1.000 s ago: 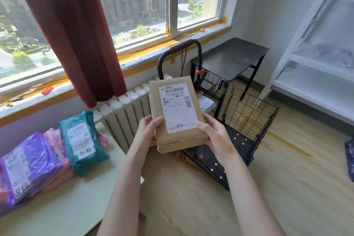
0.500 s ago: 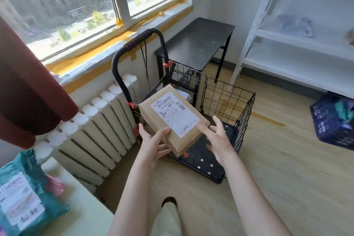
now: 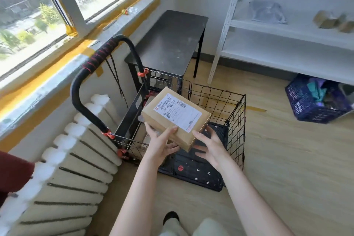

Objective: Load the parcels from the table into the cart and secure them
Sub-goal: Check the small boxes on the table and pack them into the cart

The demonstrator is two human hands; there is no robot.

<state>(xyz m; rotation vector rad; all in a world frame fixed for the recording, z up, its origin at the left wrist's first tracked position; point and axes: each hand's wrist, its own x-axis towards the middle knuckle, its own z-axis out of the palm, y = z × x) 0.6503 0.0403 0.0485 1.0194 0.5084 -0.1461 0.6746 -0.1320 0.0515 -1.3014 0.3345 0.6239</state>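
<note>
One box (image 3: 176,119) above the cart (image 3: 236,120).
My left hand (image 3: 161,143) grips it and my right hand (image 3: 210,145) is open; that lopsided hold could tip it.

The brown cardboard parcel (image 3: 172,120) is a flat box with a white printed barcode label on its upper face. It hangs tilted, label up, in the air over the handle side of the cart (image 3: 237,120), gripped at its near edge by the left hand (image 3: 159,145). The cart is a black wire-mesh basket, open on top, with a black perforated floor and a looped black handle (image 3: 99,53) bound with red cord.
</note>
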